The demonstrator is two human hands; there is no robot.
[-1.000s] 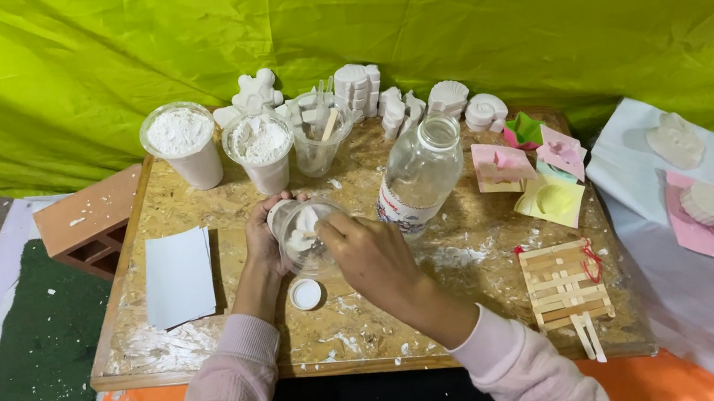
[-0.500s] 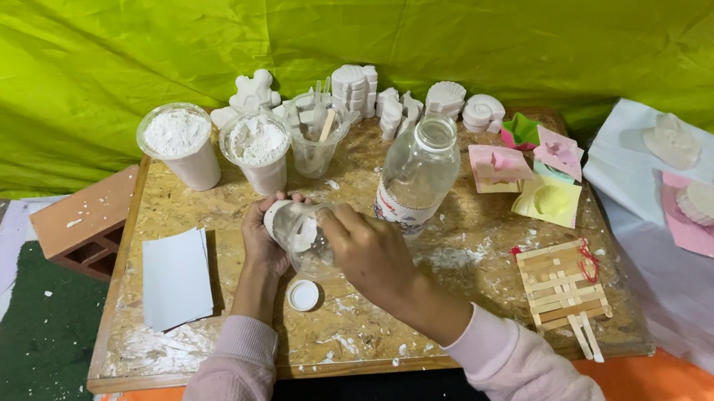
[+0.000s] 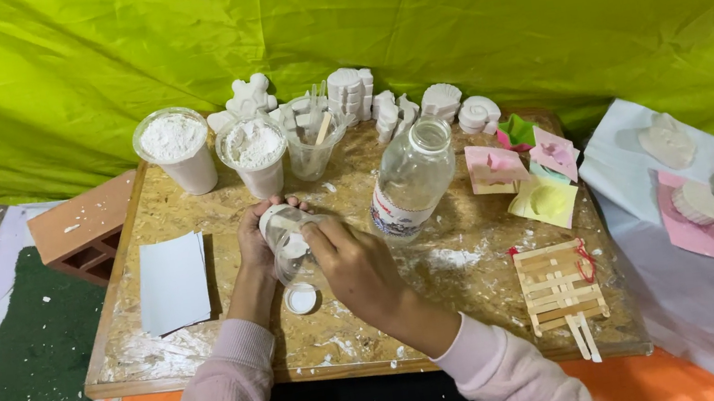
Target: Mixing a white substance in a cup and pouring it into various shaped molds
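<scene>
My left hand (image 3: 256, 244) grips a small clear plastic cup (image 3: 287, 236), tilted over the wooden board (image 3: 217, 212). My right hand (image 3: 354, 265) holds a thin wooden stick (image 3: 287, 224) whose tip is inside the cup. A small white lid (image 3: 301, 298) lies on the board just below the cup. An open clear plastic bottle (image 3: 412, 180) stands to the right of my hands.
Two cups of white powder (image 3: 177, 146) (image 3: 255, 153) and a clear cup with sticks (image 3: 311, 144) stand at the back, with white plaster casts (image 3: 360, 96) behind. A white sheet (image 3: 172, 282) lies left, coloured moulds (image 3: 529, 167) and a stick frame (image 3: 556, 287) right, a brick (image 3: 83, 227) off the board.
Both hands stay over the cup; the cup has tilted and shifted slightly while my right hand moves the stick inside it.
</scene>
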